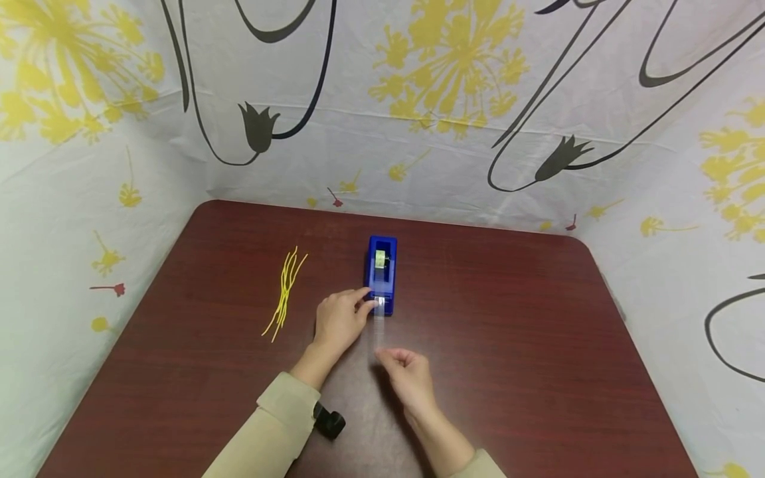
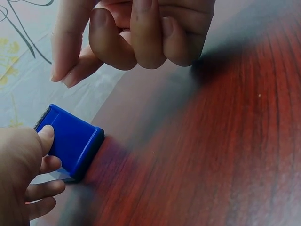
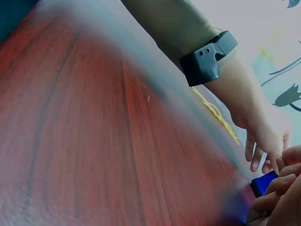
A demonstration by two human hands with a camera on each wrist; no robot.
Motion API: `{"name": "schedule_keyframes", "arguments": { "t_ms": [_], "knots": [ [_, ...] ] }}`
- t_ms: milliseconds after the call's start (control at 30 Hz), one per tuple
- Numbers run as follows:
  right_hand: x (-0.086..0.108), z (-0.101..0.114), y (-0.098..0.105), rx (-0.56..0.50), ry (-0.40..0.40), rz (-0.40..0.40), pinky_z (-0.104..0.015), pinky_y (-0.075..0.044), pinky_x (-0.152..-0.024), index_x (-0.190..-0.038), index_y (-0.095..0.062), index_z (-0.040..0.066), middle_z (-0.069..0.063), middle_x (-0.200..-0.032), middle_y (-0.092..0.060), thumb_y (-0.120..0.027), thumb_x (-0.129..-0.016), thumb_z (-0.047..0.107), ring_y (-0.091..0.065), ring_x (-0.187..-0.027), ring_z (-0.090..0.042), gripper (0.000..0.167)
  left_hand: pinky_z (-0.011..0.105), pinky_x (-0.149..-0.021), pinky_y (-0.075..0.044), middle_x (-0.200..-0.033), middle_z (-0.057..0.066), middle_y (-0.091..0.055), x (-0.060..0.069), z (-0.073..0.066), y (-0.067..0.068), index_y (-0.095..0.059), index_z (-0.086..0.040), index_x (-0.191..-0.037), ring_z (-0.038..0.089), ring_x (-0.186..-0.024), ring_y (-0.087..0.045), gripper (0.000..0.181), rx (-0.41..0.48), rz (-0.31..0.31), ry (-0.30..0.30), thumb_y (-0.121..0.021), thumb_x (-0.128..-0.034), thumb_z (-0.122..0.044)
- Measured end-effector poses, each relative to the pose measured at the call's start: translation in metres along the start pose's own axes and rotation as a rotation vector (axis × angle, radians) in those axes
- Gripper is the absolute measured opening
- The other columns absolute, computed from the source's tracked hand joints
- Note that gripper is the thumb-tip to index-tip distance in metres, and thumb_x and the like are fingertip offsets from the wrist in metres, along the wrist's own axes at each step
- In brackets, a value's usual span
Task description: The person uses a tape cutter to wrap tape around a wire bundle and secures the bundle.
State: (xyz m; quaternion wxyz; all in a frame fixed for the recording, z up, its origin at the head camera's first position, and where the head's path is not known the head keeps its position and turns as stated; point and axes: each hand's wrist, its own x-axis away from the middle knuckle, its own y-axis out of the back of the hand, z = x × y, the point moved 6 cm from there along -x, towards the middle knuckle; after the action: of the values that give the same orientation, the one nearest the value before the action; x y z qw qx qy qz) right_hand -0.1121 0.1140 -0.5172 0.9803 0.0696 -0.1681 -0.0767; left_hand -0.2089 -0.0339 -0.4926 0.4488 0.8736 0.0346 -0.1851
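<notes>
A blue tape dispenser (image 1: 382, 272) stands near the middle of the table, its serrated cutter end towards me. My left hand (image 1: 341, 320) holds it by the near left side, with the thumb at the cutter end and the fingers along the side. From the dispenser a strip of clear tape (image 1: 379, 330) stretches towards me. Its loose end is pinched between thumb and forefinger of my right hand (image 1: 412, 380), above the table. In the left wrist view the right hand (image 2: 146, 33) shows its other fingers curled, and the dispenser (image 2: 70, 139) lies below it.
Several thin yellow strands (image 1: 285, 295) lie in a loose bundle left of the dispenser. The dark red wooden table (image 1: 508, 332) has rounded far corners. Patterned white cloth (image 1: 358, 86) hangs behind it and at both sides. A black wrist camera (image 1: 329, 421) sits on the left wrist.
</notes>
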Motion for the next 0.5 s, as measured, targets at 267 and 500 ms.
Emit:
{"name": "schedule_keyframes", "arguments": {
  "t_ms": [267, 500],
  "knots": [
    [-0.003, 0.004, 0.000, 0.065, 0.009, 0.068, -0.022, -0.038, -0.055, -0.090, -0.074, -0.009, 0.005, -0.065, -0.056, -0.074, -0.092, 0.017, -0.046, -0.060, -0.008, 0.027, 0.043, -0.067, -0.054, -0.084, -0.002, -0.074, 0.000, 0.001, -0.001, -0.077, -0.017, -0.119, 0.021, -0.072, -0.070, 0.031, 0.005, -0.013, -0.002, -0.077, -0.0907, -0.030],
    [-0.003, 0.012, -0.002, 0.072, 0.074, 0.118, -0.021, -0.041, -0.046, -0.089, -0.072, -0.010, -0.001, -0.061, -0.061, -0.070, -0.094, 0.014, -0.051, -0.048, -0.009, 0.025, 0.041, -0.062, -0.052, -0.080, -0.004, -0.073, 0.000, 0.001, 0.000, -0.078, -0.017, -0.118, 0.019, -0.069, -0.068, 0.030, 0.006, -0.017, -0.014, -0.077, -0.0908, -0.031]
  ]
}}
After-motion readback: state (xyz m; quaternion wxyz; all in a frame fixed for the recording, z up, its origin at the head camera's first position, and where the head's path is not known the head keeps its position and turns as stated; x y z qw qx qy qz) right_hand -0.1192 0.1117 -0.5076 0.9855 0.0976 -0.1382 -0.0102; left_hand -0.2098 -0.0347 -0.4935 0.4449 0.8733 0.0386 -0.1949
